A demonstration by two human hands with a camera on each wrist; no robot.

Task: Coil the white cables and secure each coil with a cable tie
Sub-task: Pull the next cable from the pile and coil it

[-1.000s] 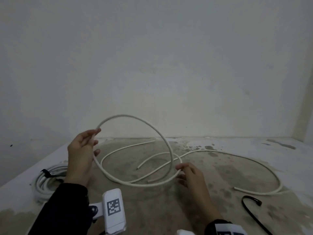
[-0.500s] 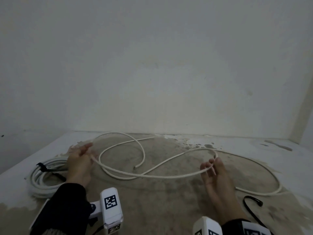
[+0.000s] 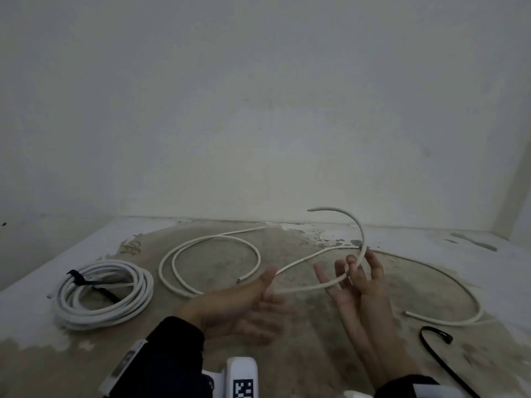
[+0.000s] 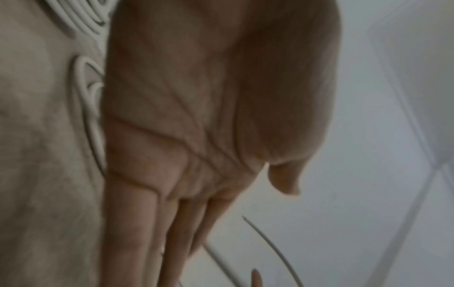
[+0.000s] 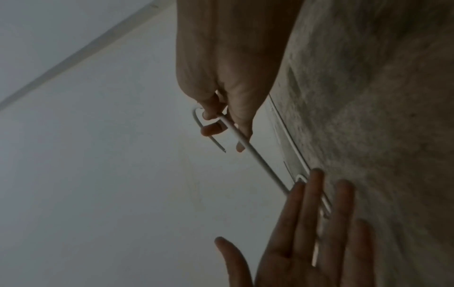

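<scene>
My right hand [image 3: 352, 267] pinches a loose white cable [image 3: 361, 234] between thumb and fingers, just above the floor. The cable's free end curls up and over to the left. From that pinch the cable runs left, past my left hand [image 3: 271, 297], into a loop lying on the floor [image 3: 212, 239]. My left hand is flat, fingers straight, holding nothing. The right wrist view shows the thumb and fingers [image 5: 211, 132] on the cable [image 5: 245, 143]. In the left wrist view the open palm [image 4: 196, 116] fills the picture.
A finished white coil [image 3: 103, 294] bound with a black tie lies at the left. A second loose white cable [image 3: 465, 291] arcs across the floor at the right. A loose black cable tie [image 3: 436, 337] lies near my right forearm. The wall stands close behind.
My left hand let go of the cable and moved right towards my right hand. The loop dropped to the floor. My right hand raised its part of the cable, and the free end swung up.
</scene>
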